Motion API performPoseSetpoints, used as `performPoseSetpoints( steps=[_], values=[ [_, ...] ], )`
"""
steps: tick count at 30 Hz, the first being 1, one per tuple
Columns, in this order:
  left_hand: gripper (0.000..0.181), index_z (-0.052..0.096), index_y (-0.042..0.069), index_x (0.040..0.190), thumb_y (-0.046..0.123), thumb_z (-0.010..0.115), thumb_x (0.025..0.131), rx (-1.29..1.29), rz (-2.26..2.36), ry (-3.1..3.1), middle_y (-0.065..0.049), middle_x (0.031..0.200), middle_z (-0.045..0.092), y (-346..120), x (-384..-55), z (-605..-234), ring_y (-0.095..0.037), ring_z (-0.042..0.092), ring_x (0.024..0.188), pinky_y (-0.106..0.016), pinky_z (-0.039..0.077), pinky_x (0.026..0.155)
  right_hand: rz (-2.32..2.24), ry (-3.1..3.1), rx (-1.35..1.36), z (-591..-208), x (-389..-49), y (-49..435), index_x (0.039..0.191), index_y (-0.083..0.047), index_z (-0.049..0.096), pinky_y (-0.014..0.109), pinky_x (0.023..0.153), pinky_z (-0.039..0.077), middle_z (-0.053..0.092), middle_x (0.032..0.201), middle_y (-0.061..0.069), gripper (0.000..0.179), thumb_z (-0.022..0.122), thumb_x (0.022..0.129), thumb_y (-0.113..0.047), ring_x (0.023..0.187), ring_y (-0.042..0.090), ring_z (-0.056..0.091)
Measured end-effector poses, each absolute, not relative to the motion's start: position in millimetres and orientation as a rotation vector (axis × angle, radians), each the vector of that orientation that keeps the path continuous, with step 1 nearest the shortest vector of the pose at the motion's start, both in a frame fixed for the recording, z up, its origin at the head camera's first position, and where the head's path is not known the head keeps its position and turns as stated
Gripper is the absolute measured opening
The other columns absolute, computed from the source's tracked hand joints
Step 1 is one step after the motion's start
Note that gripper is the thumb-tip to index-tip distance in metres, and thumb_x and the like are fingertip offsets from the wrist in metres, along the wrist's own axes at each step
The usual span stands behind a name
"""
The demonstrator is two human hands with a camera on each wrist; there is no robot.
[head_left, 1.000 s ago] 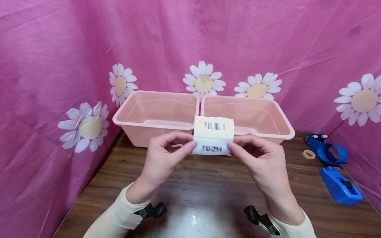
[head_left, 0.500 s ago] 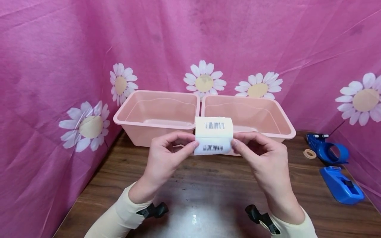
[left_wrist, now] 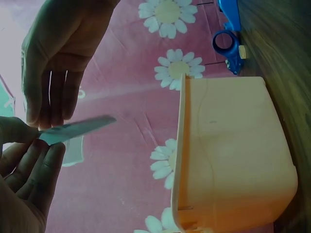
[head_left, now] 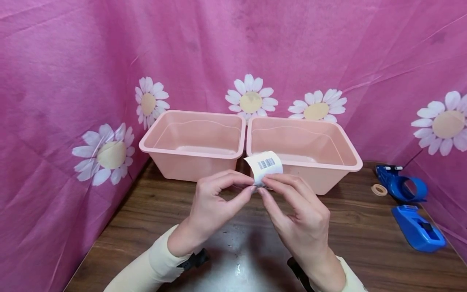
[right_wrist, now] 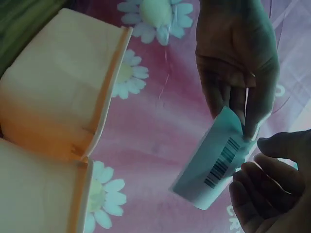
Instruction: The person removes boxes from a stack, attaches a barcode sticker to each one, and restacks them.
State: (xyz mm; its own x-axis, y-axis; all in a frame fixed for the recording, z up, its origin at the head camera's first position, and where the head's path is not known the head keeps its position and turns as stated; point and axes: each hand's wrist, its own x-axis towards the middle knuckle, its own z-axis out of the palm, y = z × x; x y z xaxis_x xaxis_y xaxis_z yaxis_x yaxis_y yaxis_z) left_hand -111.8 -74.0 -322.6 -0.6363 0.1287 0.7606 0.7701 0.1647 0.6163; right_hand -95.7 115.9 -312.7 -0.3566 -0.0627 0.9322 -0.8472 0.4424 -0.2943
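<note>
Pinches a white barcode label [head_left: 268, 162] at its near left corner between thumb and forefinger of the left hand [head_left: 213, 198]. Lays the right hand [head_left: 300, 211] with its forefinger across the label's lower face and its thumb just below, at the near edge; cannot tell as pinching or merely touching. Holds the label up off the wooden table [head_left: 146, 227], in front of the near left corner of the right pink bin [head_left: 310, 178], with a curl along its length. Shows one printed barcode in the head view and likewise from the right wrist; looks nearly edge-on from the left wrist. Wears cream sleeves [head_left: 153, 259], with a black wrist strap [head_left: 195, 259] visible on the left.

To the far left, side by side with the right one: a matching left pink bin [head_left: 189, 166]. On the table's right: a blue tape dispenser [head_left: 416, 229] nearer, a blue tape gun [head_left: 405, 188] farther, a small tan tape roll [head_left: 379, 190] just left of that. Behind everything: a magenta daisy-print cloth [head_left: 197, 48].
</note>
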Motion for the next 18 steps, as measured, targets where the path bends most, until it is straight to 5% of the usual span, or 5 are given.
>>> performPoseSetpoints(
  steps=[18],
  values=[
    [0.019,0.085,0.004,0.102,-0.011,0.084,0.090,-0.951,-1.453,-1.860,-0.008,0.096,0.085,-70.8,-109.9,-324.0,-0.017,0.079,0.085,-0.025,0.068,0.075,1.060,-1.760,0.746,-315.1,-92.8,115.9,0.107,-0.004,0.088,0.009,0.092,0.058,0.085,0.100,0.010,0.020,0.080,0.106,-0.022,0.088,0.020,0.081]
  ],
)
